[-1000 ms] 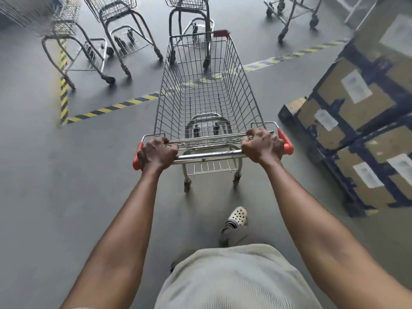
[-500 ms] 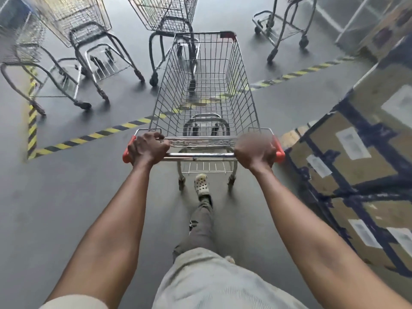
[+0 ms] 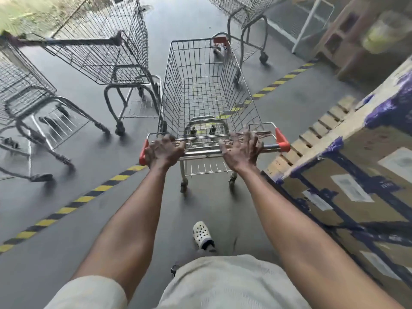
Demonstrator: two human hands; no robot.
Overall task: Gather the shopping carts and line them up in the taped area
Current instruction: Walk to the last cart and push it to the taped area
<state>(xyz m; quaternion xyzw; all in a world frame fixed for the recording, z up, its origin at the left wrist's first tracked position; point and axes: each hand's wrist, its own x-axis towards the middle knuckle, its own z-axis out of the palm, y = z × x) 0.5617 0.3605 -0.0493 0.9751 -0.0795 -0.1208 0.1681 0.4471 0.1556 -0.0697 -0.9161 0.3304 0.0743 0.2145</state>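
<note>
A wire shopping cart (image 3: 201, 85) with a red-tipped handle bar (image 3: 270, 147) stands straight ahead of me. Its basket reaches across the yellow-black floor tape (image 3: 84, 198) into the marked area. My left hand (image 3: 165, 151) lies on the left part of the bar with loosened fingers. My right hand (image 3: 242, 149) is at the right part of the bar, its fingers spread and lifted off it. Neither hand grips the bar.
Inside the tape stand other carts: one close on the left (image 3: 104, 52), one at the far left (image 3: 24, 94), one at the back right (image 3: 247, 16). A wooden pallet (image 3: 312, 139) with taped cardboard boxes (image 3: 361, 188) crowds the right side. My foot (image 3: 201, 234) is behind the cart.
Both hands gripped the handle bar before; now their fingers have opened. The cart has rolled forward over the tape line and stands close beside the left cart.
</note>
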